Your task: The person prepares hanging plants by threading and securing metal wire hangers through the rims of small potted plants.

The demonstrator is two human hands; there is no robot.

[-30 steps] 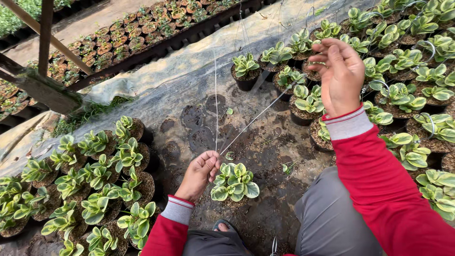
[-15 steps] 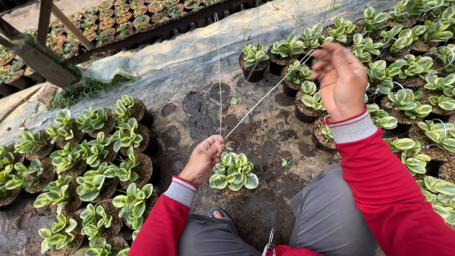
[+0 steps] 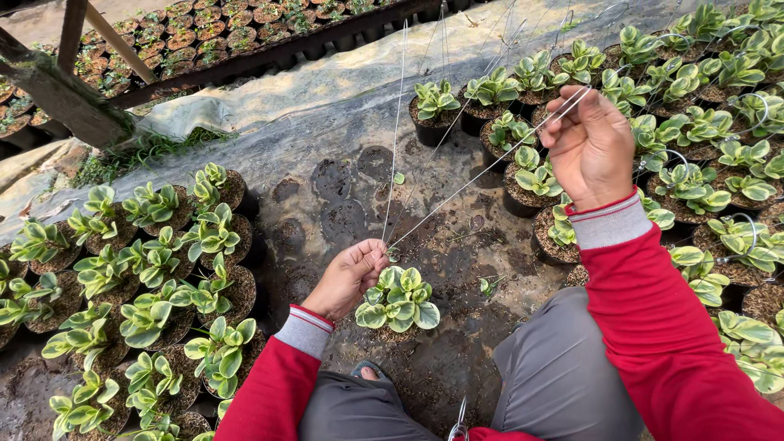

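- Crouching on a soil-strewn ground sheet (image 3: 343, 139), a person in a red top and grey trousers works over a single potted plant (image 3: 398, 300) with cream-edged green leaves, set just beyond the knees near the sheet's near edge.
- Left hand (image 3: 349, 276) is closed at the pot's left rim, fingertips pinching the low ends of thin wire strands (image 3: 457, 192) where they meet beside the leaves.
- Right hand (image 3: 590, 145), raised toward the sheet's right edge, is clenched around the upper end of one strand, which runs taut and slanted between the two hands; another strand rises nearly straight up from the left hand.
- Judged from this, the step in hand is fitting wire hangers to the pot: the strands are gathered but do not yet appear fastened.
- The next move would seem to call for keeping the wire tight while the lower ends are hooked or twisted at the rim, without crushing the leaves.
- Finished-looking pots (image 3: 702, 147) with wire loops crowd the right edge; a block of unwired pots (image 3: 139, 269) fills the left edge.
- Farther off, a timber post (image 3: 57, 86) and trays of soil-filled pots (image 3: 204, 28) line the far edge.
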